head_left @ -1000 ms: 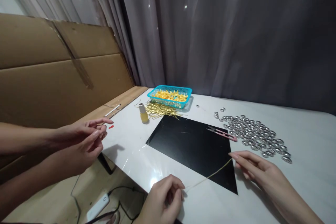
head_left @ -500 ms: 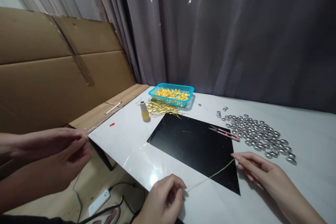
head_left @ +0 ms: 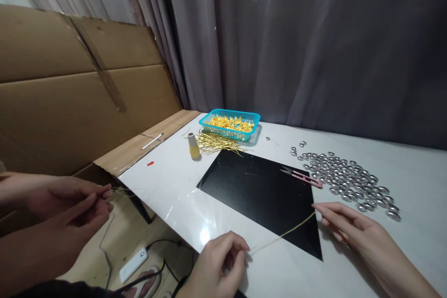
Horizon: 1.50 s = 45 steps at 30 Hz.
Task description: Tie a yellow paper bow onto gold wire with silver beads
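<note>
My left hand [head_left: 220, 265] is at the table's near edge, its thumb and fingers pinched on one end of a thin gold thread [head_left: 279, 236]. The thread runs taut up and right across the corner of a black mat [head_left: 258, 191]. Its far end is at the fingertips of my right hand [head_left: 352, 233], whose long fingers rest together on the white table [head_left: 167, 186] and hold it. Pink thread snips [head_left: 302, 177] lie on the mat's far right corner. A heap of silver oval beads [head_left: 345, 181] lies just beyond my right hand.
Another person's two hands [head_left: 70, 200] at the left, off the table, pinch a fine strand. A teal basket [head_left: 209, 125] of yellow pieces, a yellow thread spool [head_left: 193, 146] and gold wire pieces [head_left: 216, 143] sit at the back. Cardboard [head_left: 70, 98] leans left; a power strip [head_left: 134, 264] lies on the floor.
The other person's hands have drawn back from the table's left corner, down and to the left. My own hands and the thread have hardly moved.
</note>
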Each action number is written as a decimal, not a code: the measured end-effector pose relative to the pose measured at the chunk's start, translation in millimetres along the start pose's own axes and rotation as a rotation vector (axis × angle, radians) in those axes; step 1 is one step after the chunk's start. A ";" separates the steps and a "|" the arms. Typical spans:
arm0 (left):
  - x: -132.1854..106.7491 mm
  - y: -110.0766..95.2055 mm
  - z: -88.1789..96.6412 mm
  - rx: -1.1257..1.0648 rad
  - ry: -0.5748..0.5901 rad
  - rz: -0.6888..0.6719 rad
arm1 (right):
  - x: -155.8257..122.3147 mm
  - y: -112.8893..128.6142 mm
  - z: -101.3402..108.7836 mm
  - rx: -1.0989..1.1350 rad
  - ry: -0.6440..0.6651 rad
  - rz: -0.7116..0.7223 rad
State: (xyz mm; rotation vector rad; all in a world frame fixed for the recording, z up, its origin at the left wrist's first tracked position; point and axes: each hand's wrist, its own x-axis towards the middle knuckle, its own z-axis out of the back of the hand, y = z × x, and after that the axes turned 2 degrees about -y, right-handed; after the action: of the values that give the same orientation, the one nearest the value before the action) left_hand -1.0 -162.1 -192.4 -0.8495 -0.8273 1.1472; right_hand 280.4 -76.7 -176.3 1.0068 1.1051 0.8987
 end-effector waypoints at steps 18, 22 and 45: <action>-0.3 3.7 -1.8 -0.005 0.001 0.002 | 0.6 -0.3 -0.1 -0.015 0.009 0.007; -0.7 2.6 -1.1 0.002 -0.004 -0.005 | -1.7 2.0 -0.1 -0.018 0.010 0.003; -0.1 -0.7 1.2 0.018 -0.004 -0.013 | -2.1 3.1 0.4 -0.013 -0.003 0.018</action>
State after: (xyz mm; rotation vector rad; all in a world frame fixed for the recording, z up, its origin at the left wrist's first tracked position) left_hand -1.8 -162.2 -191.2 -0.8263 -0.8233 1.1438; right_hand 280.1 -77.7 -172.7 1.0085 1.0879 0.9174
